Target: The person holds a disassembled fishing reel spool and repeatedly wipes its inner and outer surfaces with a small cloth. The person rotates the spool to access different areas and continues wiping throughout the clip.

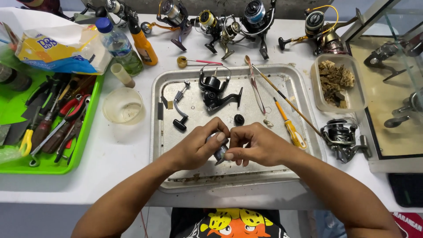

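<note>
I have both hands together over the near half of the metal tray [291,83], my left hand [198,147] and right hand [257,143] pinching one small grey reel part [220,152] between them, fingers [221,136] clenched on it from both sides. The part is tiny and probably greasy, so I judge a slip is the main risk: it would drop onto the tray and could roll off toward me at 6 o'clock. The loose black knob [239,119] and the small pale piece [268,124] lie at 12 o'clock, close enough to knock. The stripped black reel body [213,90] and crank handle [178,112] sit further out. The yellow screwdriver [291,128] lies at 2 o'clock, a whole reel [341,139] at 3 o'clock on the desk [119,150], the green tool tray [83,145] at 9 o'clock
</note>
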